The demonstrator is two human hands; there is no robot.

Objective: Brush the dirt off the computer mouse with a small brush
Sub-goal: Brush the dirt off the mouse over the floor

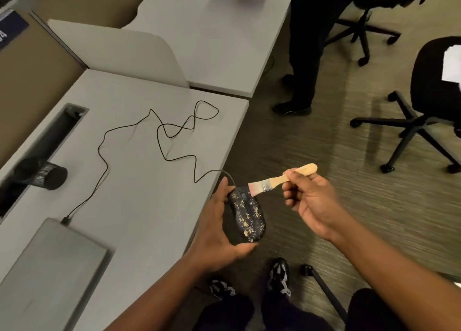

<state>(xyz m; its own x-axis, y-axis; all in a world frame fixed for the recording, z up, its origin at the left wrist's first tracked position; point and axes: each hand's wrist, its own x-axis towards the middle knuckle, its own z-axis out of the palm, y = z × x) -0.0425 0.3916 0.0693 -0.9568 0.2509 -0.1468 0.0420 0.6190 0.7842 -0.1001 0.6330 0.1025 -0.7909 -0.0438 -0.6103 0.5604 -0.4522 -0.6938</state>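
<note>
**Mouse held off the desk edge, brush at its front**

Mouse (247, 217) sits in your left hand (216, 233) at lower centre of the frame, just past the right edge of the grey desk (139, 181) and above the carpet. It is black, its top faces up, and pale yellowish specks cover much of the shell. Your left palm cups it from the left and below, the thumb runs up along its left side, and the fingers close under the rear end, so that hand is clamped on the mouse.

Your right hand (310, 201) is right of centre, pinching the wooden handle of the small brush (282, 178) between thumb and fingers. The handle points up and to the right; the pale bristles point left and touch the front right corner of the mouse, near the buttons.

From the front of the mouse the thin black cable (174, 131) runs up and left across the desk in loose loops, then down to the laptop (50, 275), closed and grey, in the lower left of the frame. A dark cylinder (46, 174) lies on its side at the left edge of the desk.

In the upper right, a black office chair (434, 91) stands on the carpet, and another person's dark trousers (309, 44) and shoe show beside the neighbouring desk.
</note>
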